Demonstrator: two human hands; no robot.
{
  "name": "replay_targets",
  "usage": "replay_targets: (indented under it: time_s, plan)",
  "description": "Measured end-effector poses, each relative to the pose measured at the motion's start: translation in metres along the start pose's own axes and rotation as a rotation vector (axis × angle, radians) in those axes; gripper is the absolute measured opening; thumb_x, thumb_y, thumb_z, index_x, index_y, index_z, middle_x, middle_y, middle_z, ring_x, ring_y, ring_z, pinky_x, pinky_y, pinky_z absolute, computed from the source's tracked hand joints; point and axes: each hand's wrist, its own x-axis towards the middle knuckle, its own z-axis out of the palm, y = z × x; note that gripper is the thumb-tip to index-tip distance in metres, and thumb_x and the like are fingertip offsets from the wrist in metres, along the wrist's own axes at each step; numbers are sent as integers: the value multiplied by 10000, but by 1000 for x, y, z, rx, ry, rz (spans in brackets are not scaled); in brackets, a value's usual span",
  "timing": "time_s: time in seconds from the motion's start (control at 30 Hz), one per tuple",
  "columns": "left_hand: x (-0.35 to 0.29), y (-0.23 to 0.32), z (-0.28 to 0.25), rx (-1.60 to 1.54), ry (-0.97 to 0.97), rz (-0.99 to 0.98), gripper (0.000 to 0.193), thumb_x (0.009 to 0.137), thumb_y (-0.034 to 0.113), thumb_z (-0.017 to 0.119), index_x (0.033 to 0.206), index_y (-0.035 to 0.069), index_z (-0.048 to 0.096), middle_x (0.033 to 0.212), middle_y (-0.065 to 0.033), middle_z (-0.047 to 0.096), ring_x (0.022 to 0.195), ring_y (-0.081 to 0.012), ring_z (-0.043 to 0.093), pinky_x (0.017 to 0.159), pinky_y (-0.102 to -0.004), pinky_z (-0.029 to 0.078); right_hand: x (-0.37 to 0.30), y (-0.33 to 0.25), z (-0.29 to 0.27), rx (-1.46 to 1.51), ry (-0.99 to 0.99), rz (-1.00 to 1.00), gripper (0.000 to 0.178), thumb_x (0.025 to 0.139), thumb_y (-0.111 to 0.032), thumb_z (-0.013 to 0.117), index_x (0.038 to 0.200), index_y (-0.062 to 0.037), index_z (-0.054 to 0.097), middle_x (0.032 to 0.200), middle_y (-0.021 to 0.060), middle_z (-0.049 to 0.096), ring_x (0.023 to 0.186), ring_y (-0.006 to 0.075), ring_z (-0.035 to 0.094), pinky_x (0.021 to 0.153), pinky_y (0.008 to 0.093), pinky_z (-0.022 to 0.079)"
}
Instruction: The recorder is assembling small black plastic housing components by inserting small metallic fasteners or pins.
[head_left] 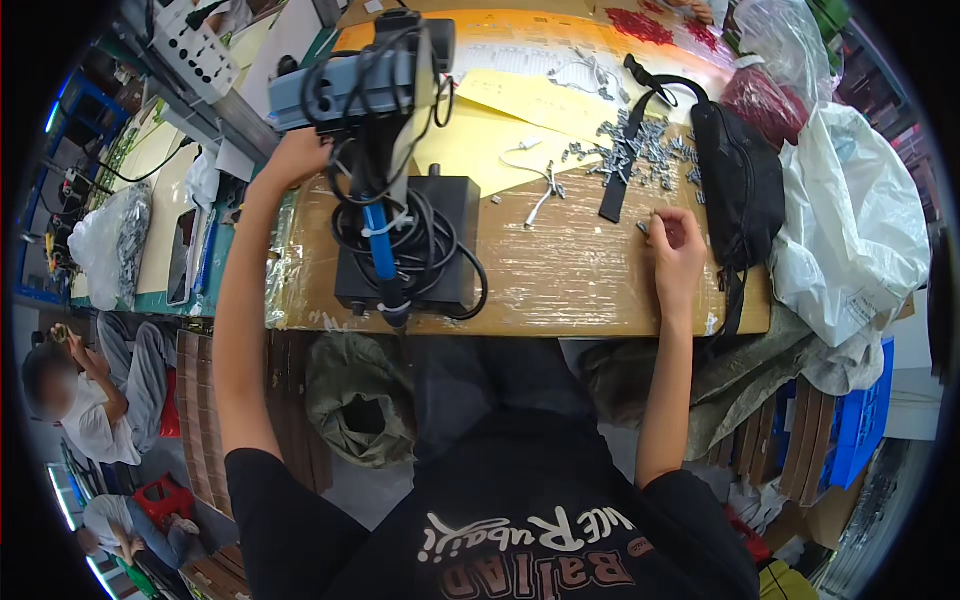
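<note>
My left hand [300,158] reaches to the far left of the table, beside a grey-blue boxy device [345,88] with black cables wound about it. Its fingertips are hidden behind the device, so what it touches cannot be made out. My right hand [678,240] is closed in a pinch over the table's right side. At its fingertips shows a small grey connector piece [643,228]. Just beyond lies a loose pile of similar small grey pieces [655,150]. A short white cable [541,205] lies left of that hand.
A black box with coiled cable [460,215] stands on the table's left half. Yellow sheets [470,140] lie behind it. A black waist bag [738,185] and a white plastic bag [850,220] crowd the right edge. Other people sit at the left.
</note>
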Motion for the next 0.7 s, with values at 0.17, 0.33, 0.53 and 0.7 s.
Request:
replay_targets:
  time_s: [0.17,0.33,0.53,0.7]
  plan:
    - [-33,-31,8,-88,210,94,255,626,43,487,876,11,527,851,-145,508,854,-312,497,805,-321,376,0,3,1,95,-48,-39,76,807,-41,558,865,8,561,739,12,575,685,61,535,626,197,430]
    - [-62,-20,0,32,455,-311,141,665,16,473,797,8,522,775,-130,543,713,-255,523,724,-288,418,-2,4,2,145,-53,-100,82,802,-27,556,877,6,567,784,25,588,744,73,554,669,199,433]
    - [-188,49,-67,-1482,1009,-46,183,829,204,361,699,77,386,601,-16,314,607,-161,360,658,-273,352,-3,0,-2,301,-42,-83,90,798,-10,565,885,11,569,838,39,595,779,82,553,713,204,430]
    - [-145,249,12,-1596,325,186,370,791,383,469,878,26,424,604,-50,419,497,-143,414,439,-273,339,-10,-11,-4,366,-117,-54,104,797,-22,574,897,3,560,884,56,601,827,113,560,760,226,424]
